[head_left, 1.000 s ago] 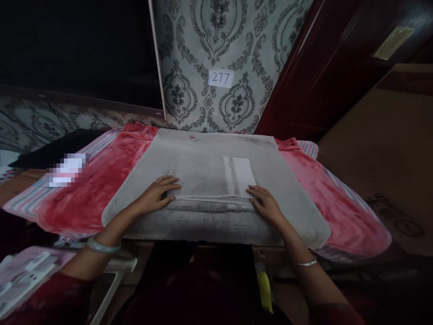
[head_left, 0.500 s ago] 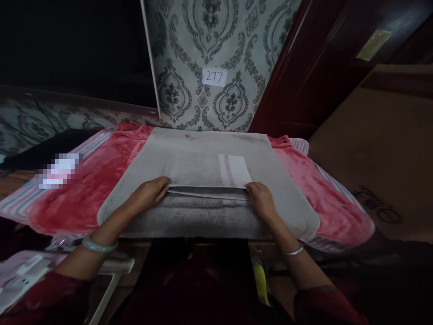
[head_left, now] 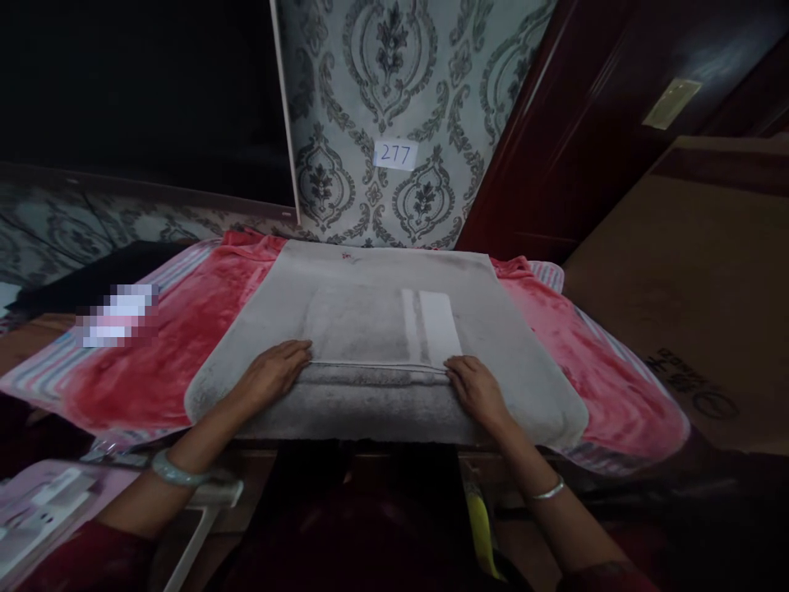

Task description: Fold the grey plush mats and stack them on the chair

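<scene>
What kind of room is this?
It looks like a room in someone's home, maybe a living room or bedroom. You can see fancy patterned wallpaper, a big dark screen that looks like a TV, and a fluffy pinkish-red blanket.

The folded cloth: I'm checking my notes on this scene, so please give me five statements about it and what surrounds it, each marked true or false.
1. The left hand is at the near left corner of the folded cloth. True.
2. The right hand is raised well clear of the folded cloth. False: it touches the near right corner.
3. The folded cloth lies on a larger grey cloth. True.
4. The number on the wall paper is 512. False: it is 277.
5. Red fabric shows on both sides of the larger grey cloth. True.
</scene>
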`<state>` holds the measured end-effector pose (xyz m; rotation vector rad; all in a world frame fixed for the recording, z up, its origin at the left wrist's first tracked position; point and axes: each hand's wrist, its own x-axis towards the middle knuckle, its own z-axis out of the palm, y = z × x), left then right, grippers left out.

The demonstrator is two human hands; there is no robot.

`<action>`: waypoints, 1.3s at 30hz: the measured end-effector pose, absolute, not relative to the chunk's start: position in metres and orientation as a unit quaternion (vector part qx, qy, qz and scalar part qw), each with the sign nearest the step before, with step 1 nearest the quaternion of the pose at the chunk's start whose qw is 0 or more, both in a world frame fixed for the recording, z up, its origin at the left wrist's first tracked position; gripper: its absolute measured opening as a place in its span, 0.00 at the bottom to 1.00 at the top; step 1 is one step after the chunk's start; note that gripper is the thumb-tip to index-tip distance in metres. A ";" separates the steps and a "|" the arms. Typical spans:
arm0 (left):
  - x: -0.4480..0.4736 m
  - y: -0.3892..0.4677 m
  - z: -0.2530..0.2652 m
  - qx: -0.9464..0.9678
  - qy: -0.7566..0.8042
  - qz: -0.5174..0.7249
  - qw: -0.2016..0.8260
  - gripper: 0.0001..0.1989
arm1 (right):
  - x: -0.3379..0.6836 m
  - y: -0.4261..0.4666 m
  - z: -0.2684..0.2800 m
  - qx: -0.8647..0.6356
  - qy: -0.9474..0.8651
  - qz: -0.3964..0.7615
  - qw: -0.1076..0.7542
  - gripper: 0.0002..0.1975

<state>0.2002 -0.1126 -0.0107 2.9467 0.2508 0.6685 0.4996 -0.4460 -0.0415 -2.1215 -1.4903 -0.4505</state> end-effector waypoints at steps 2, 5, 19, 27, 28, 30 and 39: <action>0.198 -0.116 -0.014 0.968 0.088 0.226 0.069 0.20 | 0.498 -0.446 -0.044 -0.780 -0.543 -0.173 0.258 0.14; 0.194 -0.121 -0.013 0.964 0.097 0.226 0.100 0.18 | 0.493 -0.449 -0.045 -0.782 -0.536 -0.176 0.265 0.16; 0.369 -0.151 0.093 0.975 0.153 0.137 0.088 0.31 | 0.553 -0.297 0.072 -0.869 -0.441 -0.122 0.189 0.29; 0.429 -0.158 0.029 0.969 0.225 0.064 0.077 0.33 | 0.521 -0.250 -0.004 -0.892 -0.424 -0.095 0.122 0.29; 0.427 -0.157 0.018 0.970 0.223 0.070 0.072 0.33 | 0.519 -0.252 -0.012 -0.890 -0.429 -0.097 0.120 0.29; 0.421 -0.154 0.003 0.970 0.219 0.086 0.065 0.34 | 0.520 -0.253 -0.020 -0.889 -0.431 -0.097 0.119 0.29; 0.380 -0.098 0.014 0.931 0.355 0.062 0.059 0.35 | 0.528 -0.251 -0.025 -0.887 -0.429 -0.093 0.142 0.30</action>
